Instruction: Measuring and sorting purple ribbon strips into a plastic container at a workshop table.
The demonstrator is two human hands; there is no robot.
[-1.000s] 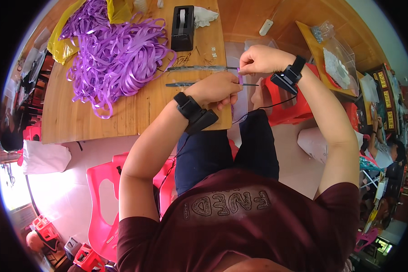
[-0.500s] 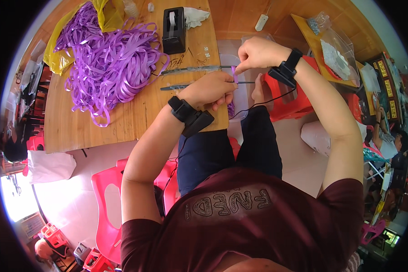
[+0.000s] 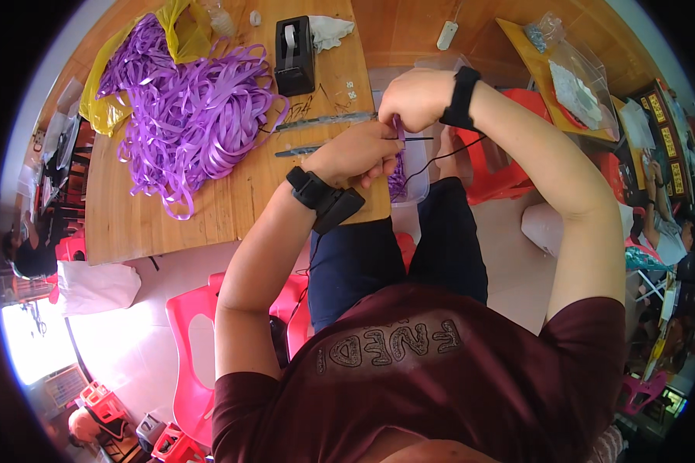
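At the table's right edge, my left hand (image 3: 355, 150) is closed, fingertips pinching a strip of purple ribbon (image 3: 398, 130). My right hand (image 3: 415, 98) is curled over the same ribbon just above, its fingertips partly hidden. The ribbon lies by two thin dark rods that stick out past the edge; the near rod (image 3: 420, 139) shows right of my left hand. Grey tape (image 3: 328, 122) fixes the far rod to the tabletop. Below my hands, more purple ribbon (image 3: 397, 181) lies in a clear plastic bin (image 3: 418, 189).
A big heap of purple ribbon (image 3: 201, 127) spills from a yellow bag (image 3: 100, 108) on the wooden table (image 3: 154, 231). Behind my left hand stand a black tape dispenser (image 3: 295, 65) and a crumpled white tissue (image 3: 332, 32). A red stool (image 3: 494, 166) is at the right. A cable hangs between my wrists.
My right hand has moved left, closer to my left hand, and its wrist has rolled over. The ribbon between the hands now hangs more bunched. My left hand stays nearly still.
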